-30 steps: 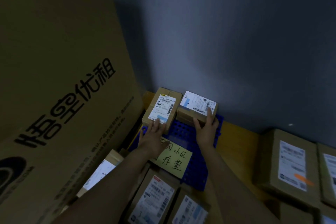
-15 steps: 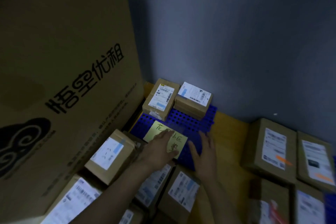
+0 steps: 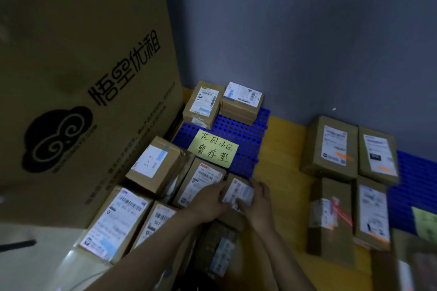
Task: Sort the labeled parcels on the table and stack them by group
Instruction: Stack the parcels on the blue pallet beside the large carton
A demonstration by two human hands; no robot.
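The tall carton (image 3: 82, 78) at the left walls in the near-left pile (image 3: 132, 210) of parcels and hides whatever lies behind it. That pile is packed tight. One tilted parcel (image 3: 153, 165) rests on its neighbours, so it would likely slide if anything beside it were pulled out.

On the right, four parcels (image 3: 331, 146) lie on the yellow worktop (image 3: 283, 149). The second mat (image 3: 411, 184) and its note (image 3: 425, 222) beyond them are cut off by the frame edge, so that group's name cannot be read.

The blue mat (image 3: 248, 144) at the far middle carries a handwritten note (image 3: 214, 149) and two parcels (image 3: 203, 104) at its far edge.

Just near of it, the small parcel (image 3: 237, 192) sits between both hands. The left hand (image 3: 210, 201) curls round its left side. The right hand (image 3: 259, 201) clasps its right side, thumb across the label.

I cannot tell whether the parcel is lifted or resting. In this dim, blurred view its print is illegible, so misreading it and stacking it with the wrong group is the main risk.

A dark parcel (image 3: 220, 248) under the forearms is too smeared to make out.
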